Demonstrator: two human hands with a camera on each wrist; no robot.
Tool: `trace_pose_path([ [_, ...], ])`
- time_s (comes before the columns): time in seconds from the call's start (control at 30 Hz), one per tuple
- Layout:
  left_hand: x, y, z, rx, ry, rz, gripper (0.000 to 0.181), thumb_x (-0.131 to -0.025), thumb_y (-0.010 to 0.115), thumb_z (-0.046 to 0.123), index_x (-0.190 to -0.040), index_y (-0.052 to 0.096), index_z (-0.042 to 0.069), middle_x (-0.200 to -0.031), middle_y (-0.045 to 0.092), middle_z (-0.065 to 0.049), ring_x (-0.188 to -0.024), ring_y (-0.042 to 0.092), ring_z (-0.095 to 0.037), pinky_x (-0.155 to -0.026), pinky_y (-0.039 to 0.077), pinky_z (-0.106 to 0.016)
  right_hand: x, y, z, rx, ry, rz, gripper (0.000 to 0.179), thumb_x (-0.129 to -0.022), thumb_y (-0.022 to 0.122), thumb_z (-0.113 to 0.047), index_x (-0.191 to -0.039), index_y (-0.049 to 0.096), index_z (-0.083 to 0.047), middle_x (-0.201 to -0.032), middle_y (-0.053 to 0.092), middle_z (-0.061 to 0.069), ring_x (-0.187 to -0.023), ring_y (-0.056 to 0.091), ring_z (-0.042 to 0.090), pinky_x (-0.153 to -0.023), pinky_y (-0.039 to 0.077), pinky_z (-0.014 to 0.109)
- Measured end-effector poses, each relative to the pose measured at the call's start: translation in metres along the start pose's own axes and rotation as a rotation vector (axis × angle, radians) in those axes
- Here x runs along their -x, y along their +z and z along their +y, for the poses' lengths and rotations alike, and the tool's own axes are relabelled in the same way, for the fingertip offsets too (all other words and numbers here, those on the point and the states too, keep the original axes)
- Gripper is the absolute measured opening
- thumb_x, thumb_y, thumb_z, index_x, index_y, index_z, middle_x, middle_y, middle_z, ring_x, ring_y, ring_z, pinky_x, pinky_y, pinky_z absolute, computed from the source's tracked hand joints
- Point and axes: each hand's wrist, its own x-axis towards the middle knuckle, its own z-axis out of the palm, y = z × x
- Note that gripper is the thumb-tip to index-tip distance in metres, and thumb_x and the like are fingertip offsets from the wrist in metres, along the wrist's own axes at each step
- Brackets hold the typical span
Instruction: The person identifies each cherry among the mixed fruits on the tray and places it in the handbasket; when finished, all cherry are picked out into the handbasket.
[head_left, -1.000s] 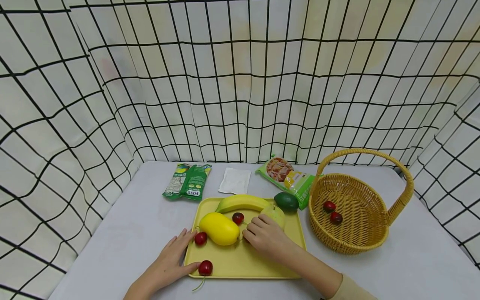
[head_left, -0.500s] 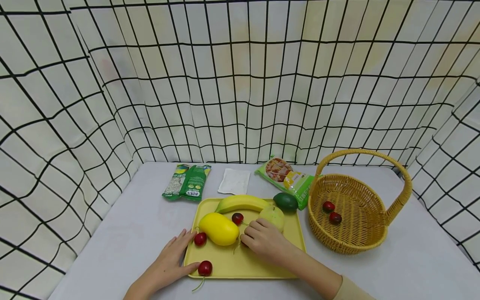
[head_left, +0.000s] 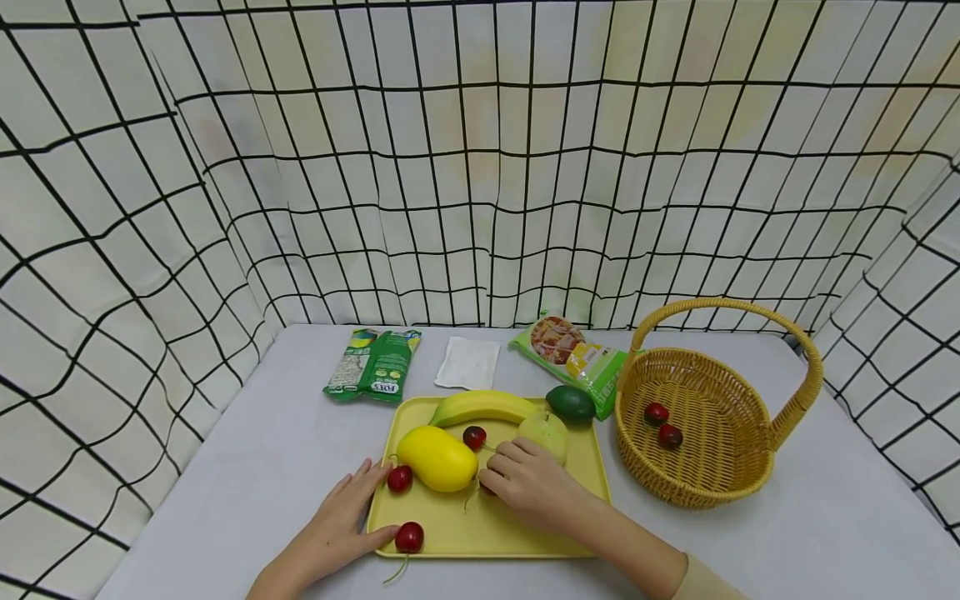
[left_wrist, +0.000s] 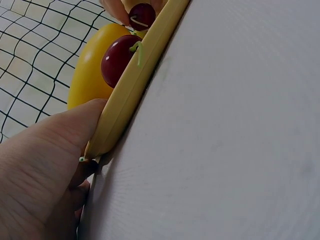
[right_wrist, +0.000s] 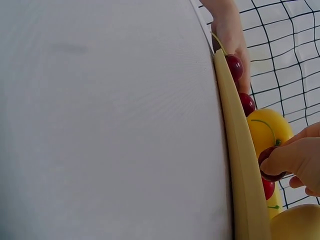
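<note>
A yellow tray (head_left: 450,533) bears a yellow mango (head_left: 437,458), a banana (head_left: 487,406) and a pale green pear-like fruit (head_left: 544,431). My right hand (head_left: 528,485) pinches a dark red cherry (right_wrist: 264,154) between thumb and fingers, low over the tray, its stem hanging out. My left hand (head_left: 341,518) rests at the tray's left front corner with spread fingers. Its index finger lies near one cherry (head_left: 400,478), and its thumb touches or nearly touches another cherry (head_left: 409,537) at the front rim. Between mango and banana sits a further cherry (head_left: 474,437).
Right of the tray stands a wicker basket (head_left: 637,486) with a tall handle and two cherries (head_left: 670,436) inside. A dark green avocado-like fruit (head_left: 571,404) lies at the tray's back right corner. Behind are a green packet (head_left: 386,367), a white sachet (head_left: 468,363) and a light green packet (head_left: 592,362).
My right hand has shifted slightly left, and the pinched cherry and its stem show more beside the fingertips. The left hand has stayed in place.
</note>
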Motion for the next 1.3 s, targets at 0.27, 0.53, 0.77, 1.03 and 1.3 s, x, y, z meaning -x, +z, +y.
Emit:
trace_pose_path([
  [0.27,-0.001,0.0,-0.001,0.009,-0.006,-0.008,0.088,-0.074,0.061,0.063,-0.139,0.038,0.007,-0.142,0.036,-0.014,-0.135,0.021,-0.034,-0.108,0.013,-0.053,0.002,-0.005,0.0,-0.053,0.008,0.033,0.008,-0.086,0.063,-0.018,-0.094,0.063,-0.017,-0.087,0.06,-0.008,-0.086,0.051,0.012,-0.08,0.042,0.024],
  [0.53,-0.001,0.0,-0.001,0.011,-0.009,-0.009,0.089,-0.074,0.061,0.063,-0.139,0.037,0.007,-0.142,0.036,-0.015,-0.135,0.021,-0.035,-0.108,0.013,-0.053,0.002,-0.013,-0.001,-0.097,0.009,0.049,0.018,-0.081,0.068,-0.021,-0.098,0.063,-0.017,-0.09,0.061,-0.008,-0.088,0.051,0.012,-0.081,0.042,0.023],
  [0.77,-0.001,0.001,-0.002,0.016,-0.02,-0.009,0.09,-0.073,0.062,0.063,-0.14,0.037,0.008,-0.143,0.035,-0.014,-0.135,0.021,-0.034,-0.108,0.013,-0.052,0.002,-0.025,-0.003,-0.116,0.031,0.033,0.022,-0.078,0.071,-0.018,-0.099,0.063,-0.017,-0.092,0.061,-0.007,-0.091,0.052,0.012,-0.085,0.042,0.025],
  [1.03,-0.001,0.002,-0.003,0.006,0.011,0.004,0.087,-0.076,0.06,0.062,-0.139,0.037,0.007,-0.142,0.036,-0.015,-0.134,0.022,-0.035,-0.107,0.014,-0.053,0.005,-0.036,0.0,-0.134,0.064,0.056,0.021,-0.076,0.069,-0.016,-0.097,0.063,-0.015,-0.092,0.061,-0.005,-0.091,0.053,0.014,-0.084,0.043,0.027],
  [1.3,0.0,0.001,-0.002,0.011,0.003,-0.005,0.086,-0.077,0.058,0.063,-0.14,0.036,0.009,-0.143,0.035,-0.014,-0.135,0.021,-0.035,-0.108,0.013,-0.052,0.009,-0.045,0.007,-0.084,0.097,0.143,0.029,-0.069,0.074,-0.015,-0.096,0.063,-0.012,-0.09,0.063,-0.002,-0.088,0.054,0.018,-0.08,0.044,0.03],
])
